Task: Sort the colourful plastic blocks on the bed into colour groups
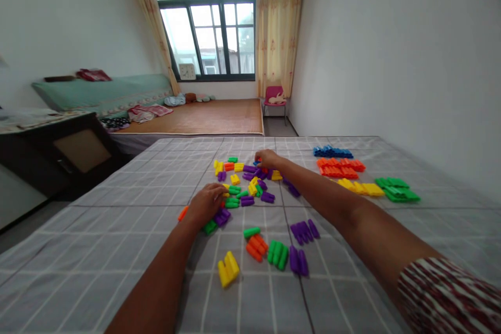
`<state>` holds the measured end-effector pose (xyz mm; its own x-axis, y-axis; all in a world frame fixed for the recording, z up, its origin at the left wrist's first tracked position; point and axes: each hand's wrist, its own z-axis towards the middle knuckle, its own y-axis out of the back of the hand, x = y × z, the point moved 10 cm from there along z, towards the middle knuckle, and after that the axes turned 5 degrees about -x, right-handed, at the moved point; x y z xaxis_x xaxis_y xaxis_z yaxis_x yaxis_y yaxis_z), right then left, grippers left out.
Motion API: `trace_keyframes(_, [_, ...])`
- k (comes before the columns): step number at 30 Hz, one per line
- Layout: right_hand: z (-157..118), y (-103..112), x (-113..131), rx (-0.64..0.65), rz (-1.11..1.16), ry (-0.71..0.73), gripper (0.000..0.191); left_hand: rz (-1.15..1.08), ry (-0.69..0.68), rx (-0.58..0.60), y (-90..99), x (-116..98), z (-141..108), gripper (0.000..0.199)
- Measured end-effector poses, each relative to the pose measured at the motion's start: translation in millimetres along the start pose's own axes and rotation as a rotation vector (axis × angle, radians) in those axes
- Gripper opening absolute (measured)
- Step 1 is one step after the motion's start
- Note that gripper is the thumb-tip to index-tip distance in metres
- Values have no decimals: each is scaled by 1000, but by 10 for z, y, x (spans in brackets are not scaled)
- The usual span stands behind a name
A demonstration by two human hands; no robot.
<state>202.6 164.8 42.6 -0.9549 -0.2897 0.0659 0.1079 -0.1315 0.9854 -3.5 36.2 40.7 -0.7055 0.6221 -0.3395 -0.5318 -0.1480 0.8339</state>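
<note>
Many coloured plastic pieces that look like clothes pegs lie loose on the checked cloth. My right hand reaches to the far side of the pile. Its fingertips are pinched at a blue clothes peg, partly hidden by the fingers. My left hand is at the pile's left side, fingers bent and close together; what is in them is hidden. Purple pegs and a green peg lie beside it. Nearer to me are a yellow piece, orange pegs, green pegs and purple pegs.
At the right, pegs lie grouped by colour: blue row, orange rows, yellow row and green stack. Beyond the cloth-covered surface are a bed, a pink chair and a dark cabinet.
</note>
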Motion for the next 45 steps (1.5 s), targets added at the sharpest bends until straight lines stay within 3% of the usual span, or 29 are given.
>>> trace_keyframes(3, [-96, 204, -146, -61, 106, 27, 42, -5, 2, 15, -12, 23, 11, 30])
trace_keyframes(6, [-280, 484, -561, -152, 254, 7, 40, 0, 25, 26, -9, 55, 17, 32])
trace_keyframes(8, [-461, 652, -1028, -196, 281, -71, 37, 9, 39, 25, -5, 81, 18, 33])
trace_keyframes(13, [-1114, 1035, -2468, -357, 235, -375, 34, 41, 43, 25, -13, 136, 38, 34])
trace_keyframes(16, [-1448, 1034, -3110, -343, 180, -514, 37, 42, 43, 26, -9, 143, 58, 34])
trace_keyframes(20, [-1578, 797, -3452, -232, 168, -546, 39, 29, 51, 30, -3, 157, 60, 35])
trace_keyframes(24, [-1484, 573, -3466, -164, 188, -494, 38, 20, 54, 37, -18, 189, 44, 36])
trace_keyframes(30, [-1403, 415, -3515, -118, 177, -450, 36, 17, 68, 29, -17, 190, 32, 36])
trace_keyframes(32, [-1410, 452, -3547, -143, 159, -469, 35, 15, 71, 31, -14, 173, 32, 35])
trace_keyframes(35, [-1424, 674, -3471, -278, 65, -547, 36, 11, 73, 33, -18, 154, 33, 35])
trace_keyframes(37, [-1380, 816, -3177, -350, 39, -525, 36, 12, 69, 31, -27, 151, 32, 34])
trace_keyframes(39, [-1248, 802, -2621, -293, 107, -342, 34, 16, 63, 27, -36, 152, 28, 34])
trace_keyframes(42, [-1170, 435, -1565, 76, 290, 38, 31, 12, 57, 30, -47, 152, 20, 34])
trace_keyframes(45, [-1287, 106, -952, 338, 324, 153, 38, -7, 52, 35, -41, 133, 13, 33])
